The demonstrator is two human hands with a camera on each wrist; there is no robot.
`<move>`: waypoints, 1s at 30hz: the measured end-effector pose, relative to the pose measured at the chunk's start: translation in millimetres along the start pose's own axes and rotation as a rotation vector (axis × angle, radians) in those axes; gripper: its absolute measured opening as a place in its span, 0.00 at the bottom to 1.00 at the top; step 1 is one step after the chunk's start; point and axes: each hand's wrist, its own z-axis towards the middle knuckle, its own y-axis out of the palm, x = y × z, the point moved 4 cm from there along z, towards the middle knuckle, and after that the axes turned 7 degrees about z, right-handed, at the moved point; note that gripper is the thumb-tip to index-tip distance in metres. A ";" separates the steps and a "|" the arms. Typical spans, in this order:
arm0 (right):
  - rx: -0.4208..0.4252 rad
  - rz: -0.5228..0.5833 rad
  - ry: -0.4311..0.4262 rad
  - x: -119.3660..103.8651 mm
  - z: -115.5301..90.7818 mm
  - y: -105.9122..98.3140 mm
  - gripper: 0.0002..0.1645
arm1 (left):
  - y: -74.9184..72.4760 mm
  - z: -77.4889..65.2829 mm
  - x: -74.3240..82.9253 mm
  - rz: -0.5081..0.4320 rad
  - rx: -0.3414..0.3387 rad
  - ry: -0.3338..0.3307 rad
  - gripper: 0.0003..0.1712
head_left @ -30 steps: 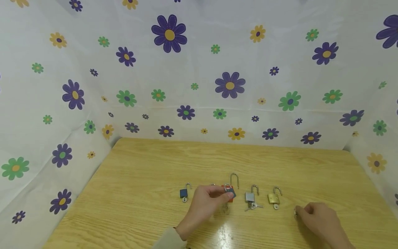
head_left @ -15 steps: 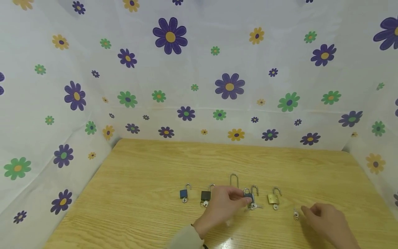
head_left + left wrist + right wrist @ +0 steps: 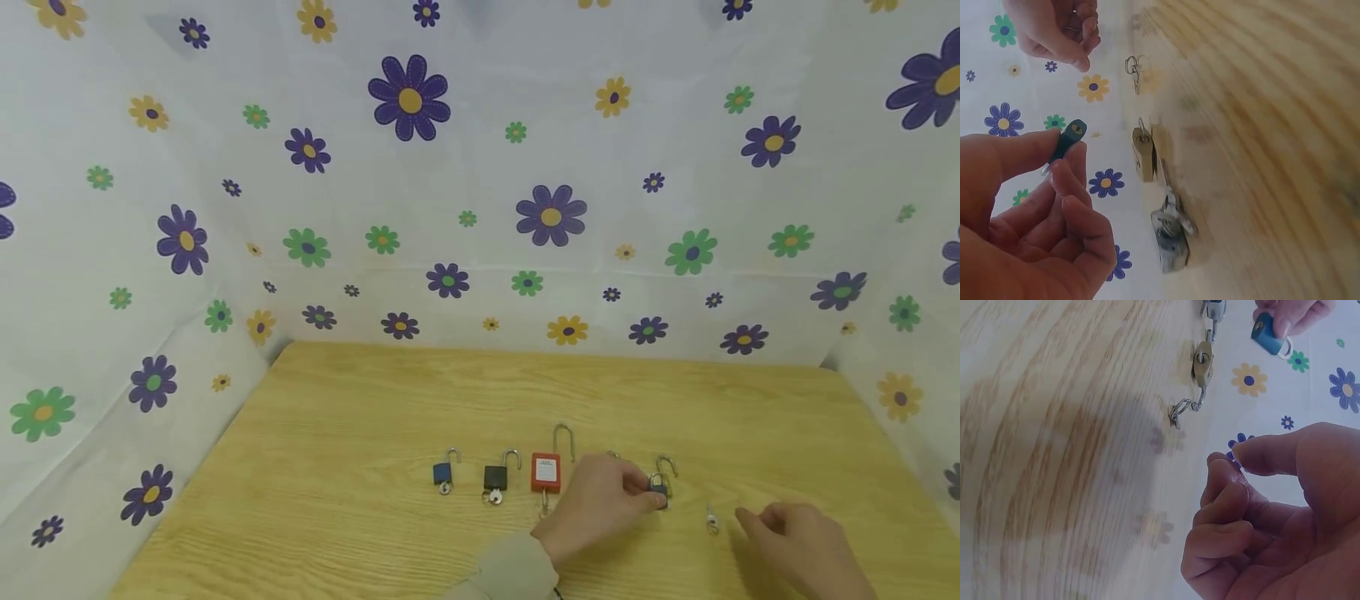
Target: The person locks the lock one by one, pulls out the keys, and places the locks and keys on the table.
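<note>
My left hand (image 3: 600, 504) pinches a small blue padlock (image 3: 657, 492) between thumb and fingers, held above the table in front of the brass padlock. In the left wrist view the blue padlock's keyhole end (image 3: 1076, 129) faces the camera. The brass padlock (image 3: 1143, 153) stands nearby, mostly covered in the head view by the held lock. A silver padlock (image 3: 1171, 244) with keys lies farther left, largely behind my left hand in the head view. My right hand (image 3: 798, 537), fingers loosely curled and holding nothing, hovers just right of a small set of keys (image 3: 712, 523) on the table.
On the wooden table (image 3: 337, 417), a blue padlock (image 3: 442, 472), a black padlock (image 3: 495, 478) and a red padlock (image 3: 546, 472) with a long shackle form a row to the left, shackles raised, keys attached. A flower-printed white sheet (image 3: 465, 167) encloses the back and sides.
My left hand has carried the blue padlock rightward, from over the red padlock to the brass one. My right hand has let go of the keys and drawn slightly right.
</note>
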 end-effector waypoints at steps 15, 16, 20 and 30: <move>-0.024 0.012 0.048 9.7 -5.6 0.4 0.27 | 35.4 38.9 20.2 0.265 0.044 0.062 0.31; -0.024 0.013 0.047 10.3 -5.5 0.7 0.27 | 38.0 40.3 20.1 0.277 0.045 0.070 0.33; -0.025 0.016 0.050 12.4 -6.4 2.2 0.27 | 44.2 43.8 21.8 0.361 0.079 0.092 0.36; -0.004 0.024 0.047 11.9 -8.8 1.5 0.27 | 45.3 50.4 32.7 0.403 0.087 0.008 0.35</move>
